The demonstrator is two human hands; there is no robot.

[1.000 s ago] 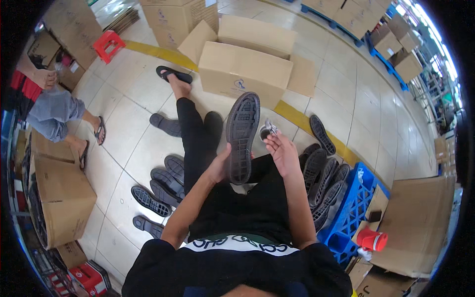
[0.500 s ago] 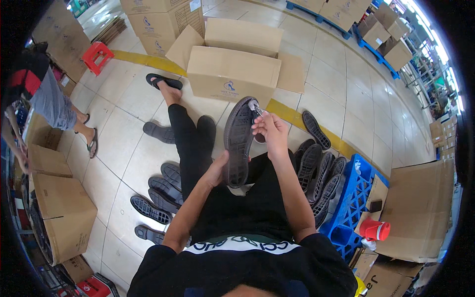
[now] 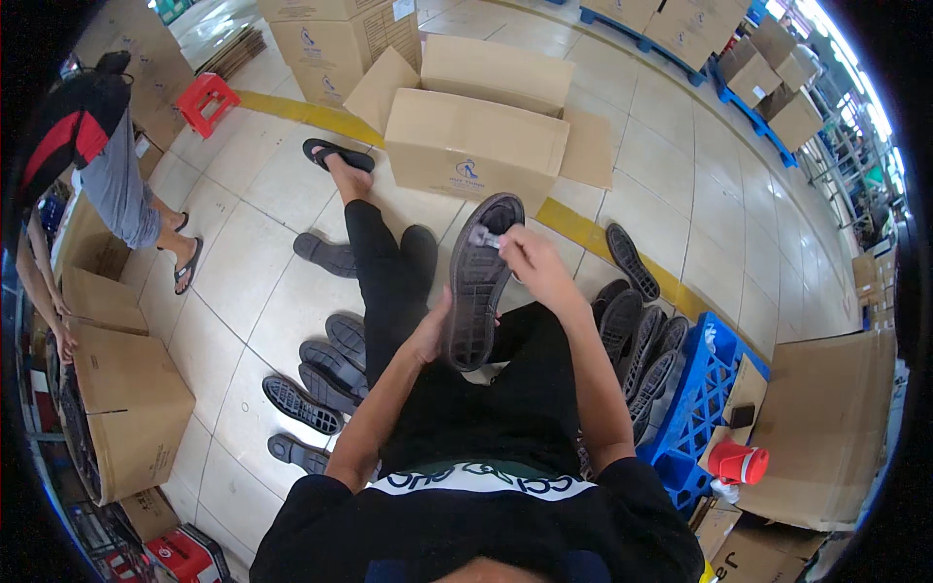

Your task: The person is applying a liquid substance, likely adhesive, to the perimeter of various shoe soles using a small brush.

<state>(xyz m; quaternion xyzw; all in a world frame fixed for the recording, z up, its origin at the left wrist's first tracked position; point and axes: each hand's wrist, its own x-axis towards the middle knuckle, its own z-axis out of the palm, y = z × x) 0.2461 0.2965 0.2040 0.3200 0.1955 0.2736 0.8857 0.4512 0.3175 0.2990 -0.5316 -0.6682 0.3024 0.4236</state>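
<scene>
At the frame's centre, your left hand [image 3: 429,335] closes its fingers around the long, dark, gridded sole [image 3: 480,287], edge-held to suit probably light, bendy rubber; your right hand [image 3: 537,264] pinches a small pale-grey tool [image 3: 482,236].

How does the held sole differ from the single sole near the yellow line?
The held sole is in the left hand; the single sole lies on the floor. The tool in the right hand touches the held sole, not the single sole. Both look dark and gridded.
</scene>
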